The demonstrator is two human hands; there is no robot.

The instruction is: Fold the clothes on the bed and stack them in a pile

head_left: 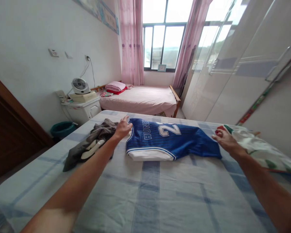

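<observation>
A blue sleeveless jersey (191, 140) with white lettering, a number and white trim lies sideways across the bed, folded lengthwise. At its left end, my left hand (123, 128) grips the shoulder edge between thumb and fingers. My right hand (225, 139) is closed at the hem on the opposite end, its curled fingers against the cloth; the exact grip is partly hidden. Beside my left forearm is a crumpled dark grey garment (97, 132) with a pale pattern.
A checked blue-and-white sheet (150, 187) covers the bed. White patterned bedding (264, 150) lies at the right. Beyond stand a pink-covered bed (145, 97), a white bedside cabinet (83, 110) with a fan (80, 85), a teal bin (63, 129) and a glossy wardrobe (223, 84).
</observation>
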